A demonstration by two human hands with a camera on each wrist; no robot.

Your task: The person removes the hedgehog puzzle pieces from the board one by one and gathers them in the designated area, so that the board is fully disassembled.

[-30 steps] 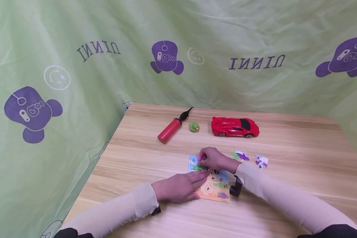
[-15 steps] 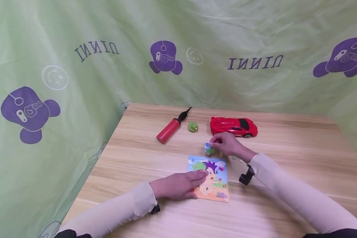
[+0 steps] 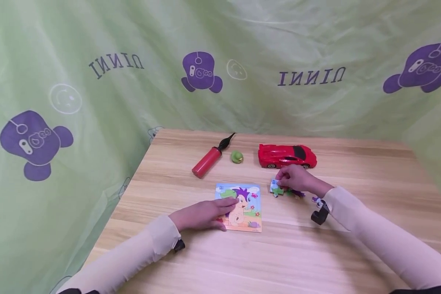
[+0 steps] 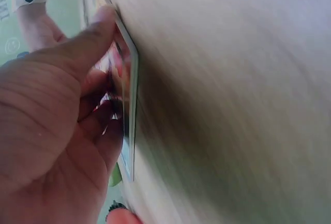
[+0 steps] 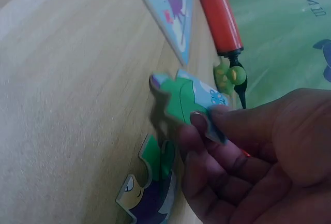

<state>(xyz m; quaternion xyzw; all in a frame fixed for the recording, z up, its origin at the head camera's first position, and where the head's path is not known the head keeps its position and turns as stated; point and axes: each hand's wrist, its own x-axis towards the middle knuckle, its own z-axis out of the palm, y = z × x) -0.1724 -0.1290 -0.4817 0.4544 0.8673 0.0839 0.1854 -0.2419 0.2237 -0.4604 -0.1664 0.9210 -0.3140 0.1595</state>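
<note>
My left hand (image 3: 202,213) lies with extended fingers on the left side of the jigsaw board (image 3: 253,203), which shows a purple-haired cartoon figure. In the left wrist view, the thumb touches the board's edge (image 4: 133,105). To the board's right, my right hand (image 3: 297,179) pinches a blue and green puzzle piece (image 5: 186,97) between thumb and fingers. The held piece is just above the table. Beside it lies a loose purple and green piece (image 5: 155,182), partly hidden by the right hand in the head view. Another white and purple piece (image 3: 318,201) lies near the right wrist.
A red toy car (image 3: 286,156) stands behind the right hand. Further left are a small green toy duck (image 3: 237,157) and a red hand pump (image 3: 207,161) with a black nozzle. A green printed curtain (image 3: 161,102) hangs beyond the wooden table (image 3: 364,171).
The right hand has carried the puzzle piece off the board, then to the right beside the loose pieces. In the last half second, the board and left hand have shifted left and away.
</note>
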